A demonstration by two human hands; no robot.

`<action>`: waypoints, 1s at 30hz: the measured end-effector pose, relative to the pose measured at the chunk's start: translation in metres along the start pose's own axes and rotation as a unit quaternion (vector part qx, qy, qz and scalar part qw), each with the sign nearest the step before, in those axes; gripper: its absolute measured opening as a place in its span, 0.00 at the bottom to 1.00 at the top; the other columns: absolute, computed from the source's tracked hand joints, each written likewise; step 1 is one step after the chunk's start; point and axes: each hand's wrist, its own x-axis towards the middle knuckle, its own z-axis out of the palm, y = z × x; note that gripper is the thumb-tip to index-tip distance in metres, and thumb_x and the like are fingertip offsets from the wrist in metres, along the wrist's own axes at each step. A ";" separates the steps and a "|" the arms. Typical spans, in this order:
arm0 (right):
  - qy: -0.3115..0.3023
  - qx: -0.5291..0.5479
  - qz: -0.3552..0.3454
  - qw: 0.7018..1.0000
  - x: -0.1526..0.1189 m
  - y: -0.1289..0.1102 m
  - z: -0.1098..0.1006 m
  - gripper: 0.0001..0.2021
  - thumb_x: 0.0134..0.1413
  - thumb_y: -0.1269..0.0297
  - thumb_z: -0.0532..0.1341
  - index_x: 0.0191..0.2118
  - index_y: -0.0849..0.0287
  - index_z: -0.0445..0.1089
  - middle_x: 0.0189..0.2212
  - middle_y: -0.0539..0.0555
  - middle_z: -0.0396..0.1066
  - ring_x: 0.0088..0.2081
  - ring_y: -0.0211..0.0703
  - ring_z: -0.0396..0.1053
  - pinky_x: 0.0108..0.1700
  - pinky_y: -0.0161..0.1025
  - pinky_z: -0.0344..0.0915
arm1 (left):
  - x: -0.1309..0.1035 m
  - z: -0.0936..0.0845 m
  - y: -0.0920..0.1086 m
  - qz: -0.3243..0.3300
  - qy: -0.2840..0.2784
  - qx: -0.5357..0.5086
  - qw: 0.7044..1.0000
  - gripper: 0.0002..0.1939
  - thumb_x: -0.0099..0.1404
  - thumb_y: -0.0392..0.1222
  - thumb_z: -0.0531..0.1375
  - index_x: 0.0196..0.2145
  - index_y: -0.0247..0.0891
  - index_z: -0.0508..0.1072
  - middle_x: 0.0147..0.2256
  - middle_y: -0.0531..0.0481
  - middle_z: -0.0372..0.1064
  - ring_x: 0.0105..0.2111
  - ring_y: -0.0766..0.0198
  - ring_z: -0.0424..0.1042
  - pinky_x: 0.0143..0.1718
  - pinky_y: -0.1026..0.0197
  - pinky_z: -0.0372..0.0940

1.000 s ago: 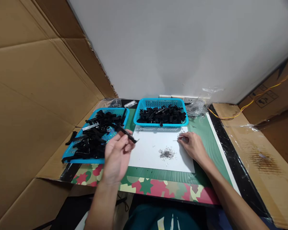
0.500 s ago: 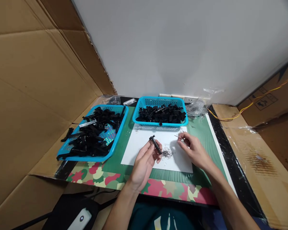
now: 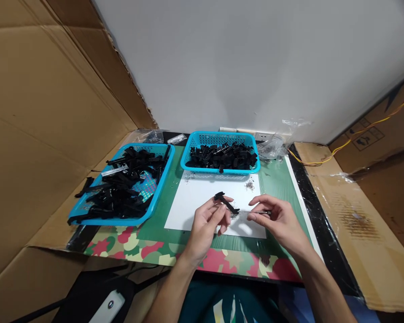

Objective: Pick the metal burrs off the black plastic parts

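Above white paper (image 3: 180, 211): black plastic part (image 3: 230, 206), slanting down rightward to tip of slim metal tool (image 3: 261, 212); contact unclear.
Left hand (image 3: 204, 226): pinching part between thumb and fingers.
Right hand (image 3: 279, 220): pinching tool between thumb and fingers.
Tiny metal pieces (image 3: 249, 185): piled on paper, partly below part.
Left blue basket (image 3: 163, 179), far blue basket (image 3: 235, 172): holding black parts.

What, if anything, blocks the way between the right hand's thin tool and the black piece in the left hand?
Nothing visible: the tool in the right hand points at the lower end of the black piece; whether they touch is too small to tell.
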 end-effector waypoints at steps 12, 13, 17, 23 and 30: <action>-0.052 -0.029 0.033 0.998 -0.019 -0.007 -0.026 0.18 0.56 0.54 0.74 0.43 0.58 0.70 0.26 0.47 0.72 0.28 0.37 0.68 0.30 0.35 0.60 | -0.010 0.019 -0.011 -0.046 -0.128 0.094 0.986 0.14 0.74 0.50 0.61 0.48 0.37 0.76 0.39 0.45 0.75 0.26 0.68 0.65 0.27 0.63 0.58; -0.055 -0.033 0.032 0.997 -0.020 -0.007 -0.028 0.18 0.56 0.54 0.74 0.43 0.57 0.70 0.26 0.48 0.73 0.28 0.38 0.68 0.30 0.35 0.60 | -0.010 0.022 -0.011 -0.043 -0.129 0.114 0.984 0.15 0.75 0.51 0.60 0.47 0.36 0.76 0.37 0.46 0.74 0.26 0.68 0.63 0.28 0.63 0.57; -0.073 -0.036 0.032 0.996 -0.023 -0.010 -0.029 0.18 0.56 0.54 0.74 0.43 0.57 0.70 0.27 0.49 0.74 0.30 0.40 0.71 0.32 0.36 0.64 | -0.012 0.033 -0.009 -0.026 -0.135 0.187 0.973 0.16 0.75 0.53 0.58 0.45 0.38 0.76 0.34 0.50 0.69 0.29 0.66 0.61 0.32 0.62 0.55; -0.078 -0.057 0.031 0.995 -0.023 -0.013 -0.024 0.16 0.56 0.54 0.74 0.42 0.57 0.72 0.28 0.49 0.73 0.30 0.39 0.69 0.32 0.35 0.63 | -0.014 0.035 -0.006 -0.018 -0.152 0.238 0.959 0.13 0.76 0.51 0.57 0.41 0.39 0.73 0.33 0.53 0.63 0.32 0.64 0.59 0.34 0.62 0.54; -0.028 -0.098 0.000 0.995 -0.030 -0.004 -0.014 0.14 0.61 0.51 0.69 0.36 0.59 0.78 0.23 0.48 0.65 0.25 0.36 0.57 0.28 0.35 0.55 | -0.011 0.035 -0.009 0.017 -0.091 0.212 0.973 0.14 0.76 0.51 0.57 0.40 0.39 0.73 0.35 0.51 0.66 0.36 0.61 0.64 0.38 0.63 0.58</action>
